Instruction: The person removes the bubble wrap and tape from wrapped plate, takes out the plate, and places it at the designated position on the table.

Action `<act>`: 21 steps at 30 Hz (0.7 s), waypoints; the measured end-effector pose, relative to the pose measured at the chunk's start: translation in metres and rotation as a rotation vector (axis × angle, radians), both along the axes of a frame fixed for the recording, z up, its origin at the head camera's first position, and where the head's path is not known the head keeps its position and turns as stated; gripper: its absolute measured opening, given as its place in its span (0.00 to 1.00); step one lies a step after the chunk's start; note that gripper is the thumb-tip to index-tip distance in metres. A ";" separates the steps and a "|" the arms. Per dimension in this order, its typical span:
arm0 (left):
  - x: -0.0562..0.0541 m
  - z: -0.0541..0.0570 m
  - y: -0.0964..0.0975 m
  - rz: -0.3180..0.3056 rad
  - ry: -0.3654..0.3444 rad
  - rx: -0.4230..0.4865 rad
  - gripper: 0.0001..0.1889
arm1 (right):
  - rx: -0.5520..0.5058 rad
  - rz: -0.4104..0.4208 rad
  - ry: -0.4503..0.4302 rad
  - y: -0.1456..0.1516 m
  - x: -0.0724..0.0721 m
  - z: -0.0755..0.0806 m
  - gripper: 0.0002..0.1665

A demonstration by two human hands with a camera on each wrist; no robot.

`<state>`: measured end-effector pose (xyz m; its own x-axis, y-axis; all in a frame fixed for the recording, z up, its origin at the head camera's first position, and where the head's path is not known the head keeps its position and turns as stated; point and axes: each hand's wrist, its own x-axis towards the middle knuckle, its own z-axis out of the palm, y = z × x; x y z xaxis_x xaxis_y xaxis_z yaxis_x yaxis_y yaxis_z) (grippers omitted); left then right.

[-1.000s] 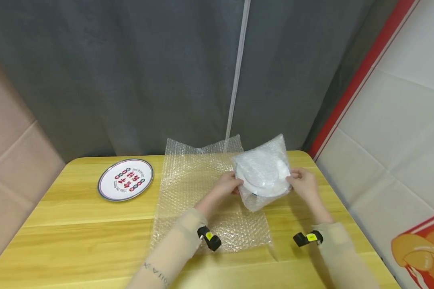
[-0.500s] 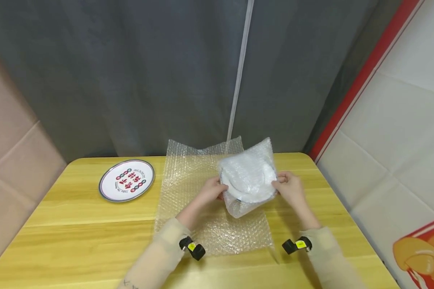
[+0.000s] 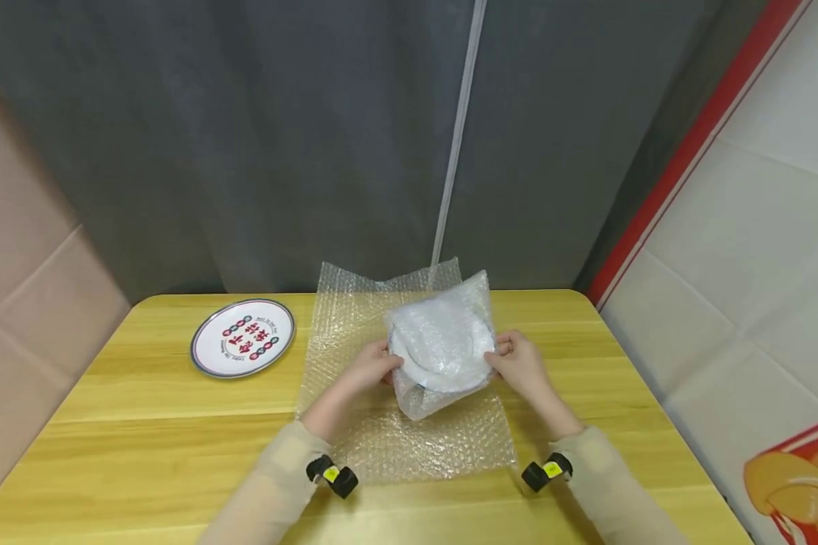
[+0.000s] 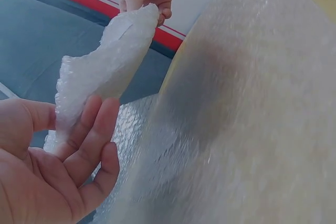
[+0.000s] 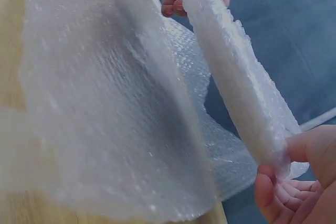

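Observation:
A white plate wrapped in bubble wrap [image 3: 443,337] is held up and tilted over a flat sheet of bubble wrap [image 3: 443,454] in the head view. My left hand [image 3: 368,366] grips its left edge between thumb and fingers. At the right edge, my right hand [image 3: 520,366] pinches it the same way. In the left wrist view the wrapped plate [image 4: 113,51] appears nearly edge-on, the left hand's fingers [image 4: 84,145] behind it. The right wrist view shows the right thumb [image 5: 302,148] pressed on the bubbly lower end of the wrapped plate [image 5: 231,72].
A white oval plate [image 3: 211,344] with red lettering and a blue rim lies at the table's left rear. The wooden table [image 3: 143,454] meets a dark grey curtain [image 3: 279,151] at the back. A white wall panel [image 3: 743,265] with red trim stands at the right.
Both hands have carried the wrapped plate left and slightly nearer, from the right side of the bubble wrap sheet to over its middle. Both keep their hold.

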<state>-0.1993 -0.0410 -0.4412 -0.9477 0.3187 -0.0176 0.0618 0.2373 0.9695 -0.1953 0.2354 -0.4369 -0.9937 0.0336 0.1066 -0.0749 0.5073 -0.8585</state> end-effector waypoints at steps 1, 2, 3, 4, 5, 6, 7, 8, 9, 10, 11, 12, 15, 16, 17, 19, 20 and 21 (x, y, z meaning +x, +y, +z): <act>0.000 0.000 -0.003 -0.001 0.001 -0.005 0.15 | 0.002 0.007 -0.003 -0.002 0.000 0.000 0.19; 0.000 0.000 -0.005 -0.006 0.009 -0.010 0.16 | 0.004 0.016 -0.004 -0.003 -0.001 -0.001 0.19; -0.001 0.000 -0.008 -0.009 0.011 -0.013 0.16 | 0.005 0.025 -0.008 -0.005 -0.001 -0.001 0.19; -0.001 0.001 -0.010 -0.007 0.013 -0.016 0.16 | 0.009 0.033 -0.011 -0.006 -0.002 -0.001 0.19; -0.002 0.001 -0.012 -0.007 0.019 -0.020 0.16 | 0.013 0.040 -0.015 -0.008 -0.003 -0.001 0.19; -0.002 0.001 -0.015 -0.007 0.025 -0.024 0.17 | 0.018 0.045 -0.015 -0.010 -0.004 -0.001 0.19; -0.003 0.001 -0.017 -0.006 0.029 -0.027 0.17 | 0.022 0.053 -0.014 -0.011 -0.005 -0.001 0.19; -0.003 0.001 -0.019 -0.001 0.034 -0.034 0.17 | 0.023 0.056 -0.014 -0.013 -0.007 -0.001 0.19; -0.004 0.001 -0.021 0.006 0.030 -0.042 0.17 | 0.025 0.063 -0.016 -0.015 -0.008 -0.001 0.19; -0.005 0.001 -0.024 0.007 0.027 -0.045 0.17 | 0.030 0.067 -0.018 -0.017 -0.010 -0.002 0.19; -0.005 0.000 -0.026 0.003 0.026 -0.052 0.17 | 0.033 0.071 -0.018 -0.019 -0.011 -0.003 0.19; -0.006 0.000 -0.028 0.002 0.025 -0.065 0.17 | 0.040 0.073 -0.018 -0.021 -0.013 -0.003 0.19; -0.009 -0.002 -0.035 0.002 0.013 -0.086 0.17 | 0.057 0.082 -0.024 -0.026 -0.018 -0.006 0.20; -0.009 -0.002 -0.037 0.000 0.013 -0.090 0.17 | 0.061 0.088 -0.026 -0.027 -0.020 -0.007 0.20; -0.010 -0.003 -0.038 0.003 0.012 -0.098 0.17 | 0.063 0.094 -0.027 -0.028 -0.021 -0.008 0.20; -0.011 -0.003 -0.041 0.012 0.004 -0.098 0.17 | 0.055 0.101 -0.034 -0.031 -0.023 -0.011 0.20; -0.011 -0.004 -0.043 0.015 0.006 -0.106 0.17 | 0.048 0.105 -0.038 -0.032 -0.024 -0.012 0.20; -0.012 -0.004 -0.044 0.021 0.003 -0.111 0.17 | 0.043 0.108 -0.041 -0.034 -0.025 -0.013 0.20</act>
<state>-0.2109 -0.0852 -0.4454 -0.9541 0.2954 -0.0492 0.0584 0.3445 0.9370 -0.2200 0.2019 -0.4500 -0.9949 -0.0777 0.0649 -0.0965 0.5347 -0.8395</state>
